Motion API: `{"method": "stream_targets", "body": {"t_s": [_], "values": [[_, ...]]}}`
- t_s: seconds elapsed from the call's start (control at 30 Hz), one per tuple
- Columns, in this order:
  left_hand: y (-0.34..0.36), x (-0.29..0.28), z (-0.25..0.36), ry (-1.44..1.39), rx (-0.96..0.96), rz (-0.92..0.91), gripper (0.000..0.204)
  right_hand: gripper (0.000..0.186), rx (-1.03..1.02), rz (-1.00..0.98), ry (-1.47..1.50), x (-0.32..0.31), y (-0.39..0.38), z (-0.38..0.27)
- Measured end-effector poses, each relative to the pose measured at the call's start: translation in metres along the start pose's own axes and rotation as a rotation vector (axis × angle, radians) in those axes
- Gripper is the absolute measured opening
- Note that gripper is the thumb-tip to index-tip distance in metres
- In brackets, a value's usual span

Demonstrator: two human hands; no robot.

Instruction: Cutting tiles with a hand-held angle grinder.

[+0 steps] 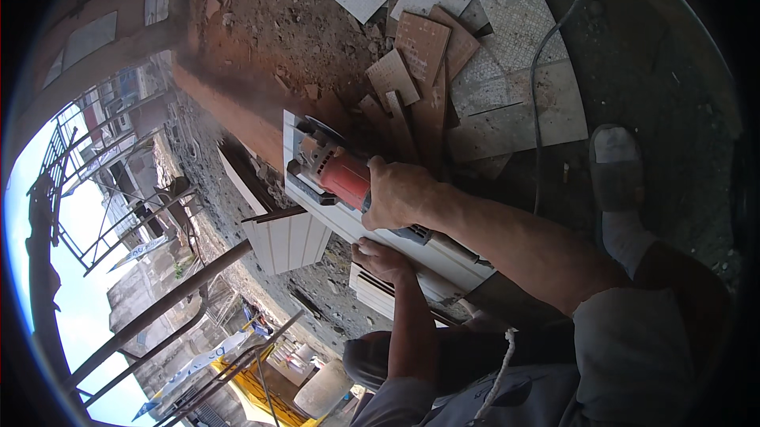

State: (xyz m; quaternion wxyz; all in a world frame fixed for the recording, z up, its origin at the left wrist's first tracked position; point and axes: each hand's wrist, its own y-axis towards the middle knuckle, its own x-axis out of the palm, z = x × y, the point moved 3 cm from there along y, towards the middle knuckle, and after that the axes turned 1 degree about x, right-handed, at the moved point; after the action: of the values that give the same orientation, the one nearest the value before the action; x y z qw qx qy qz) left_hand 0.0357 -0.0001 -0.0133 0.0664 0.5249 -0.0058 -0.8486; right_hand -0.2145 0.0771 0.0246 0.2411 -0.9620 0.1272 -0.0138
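My right hand [402, 193] is closed round the body of a red handheld tile cutter [346, 180]. The cutter's base rests on a long, pale, striped tile [419, 257], near its far end. Part of a dark disc shows beside the base, and reddish dust streams away to the far left. My left hand [384, 260] grips the tile's left edge with curled fingers, just below the cutter; its fingertips are partly hidden. Another pale striped tile [291, 243] lies to the left of my left hand.
Broken brown tiles [422, 41] and large pale patterned tiles [518, 106] lie on the ground ahead. A dark cable [537, 102] runs among them. My shod foot [617, 167] is at the right. Rubble covers the far ground. Metal bars [170, 308] stand at the left.
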Motion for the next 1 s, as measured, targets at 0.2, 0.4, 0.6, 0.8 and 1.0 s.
{"method": "stream_targets", "body": {"t_s": [0.2, 0.4, 0.6, 0.8, 1.0], "values": [[0.0, -0.001, 0.0, 0.007, -0.01, -0.007, 0.061, 0.069, 0.007, -0.007, -0.009, 0.0, -0.003, 0.001], [-0.001, -0.003, 0.003, 0.031, -0.032, -0.012, 0.063, 0.07, 0.003, -0.009, 0.008, 0.0, -0.006, 0.001], [-0.007, -0.004, 0.006, 0.179, -0.2, -0.035, 0.079, 0.068, 0.01, 0.001, 0.0, 0.003, -0.006, 0.004], [-0.017, -0.009, 0.022, 0.082, -0.267, -0.155, 0.098, 0.066, 0.017, 0.008, -0.002, 0.002, -0.006, 0.008], [0.001, -0.008, 0.002, -0.216, -0.421, -0.242, 0.098, 0.066, 0.001, -0.002, -0.006, 0.001, -0.007, 0.003]]}}
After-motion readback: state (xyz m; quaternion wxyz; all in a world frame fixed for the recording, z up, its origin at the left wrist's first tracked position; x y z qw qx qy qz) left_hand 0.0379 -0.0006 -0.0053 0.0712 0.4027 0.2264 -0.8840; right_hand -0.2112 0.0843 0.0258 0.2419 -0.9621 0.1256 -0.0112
